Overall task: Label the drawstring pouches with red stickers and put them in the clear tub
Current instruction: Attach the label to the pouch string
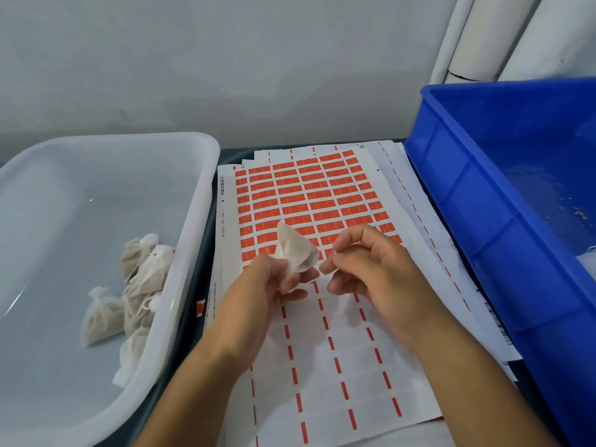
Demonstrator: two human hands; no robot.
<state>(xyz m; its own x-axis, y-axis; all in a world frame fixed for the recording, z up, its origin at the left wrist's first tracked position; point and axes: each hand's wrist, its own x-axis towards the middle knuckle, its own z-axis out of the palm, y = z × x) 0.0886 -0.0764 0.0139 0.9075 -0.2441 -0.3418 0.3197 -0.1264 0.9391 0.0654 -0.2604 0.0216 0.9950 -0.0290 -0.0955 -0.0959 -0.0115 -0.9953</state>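
My left hand [271, 285] grips a small white drawstring pouch [295, 250] over the sticker sheet [309, 195], its fingers curled round the pouch's lower end. Just right of it, my right hand [364, 269] has thumb and fingertips drawn together close to the pouch; whether it pinches a string or a sticker is unclear. Rows of red stickers fill the sheet's upper half; the lower half is peeled, with only red dashes left. The clear tub [196, 221] stands at the left and holds several filled pouches [135, 285] against its right wall.
A blue plastic crate [483, 204] sits at the right, tilted, with crumbs and something white inside at the frame edge. More sticker sheets [396, 162] lie stacked under the top one. White pipes [477, 37] run up the wall at the back right.
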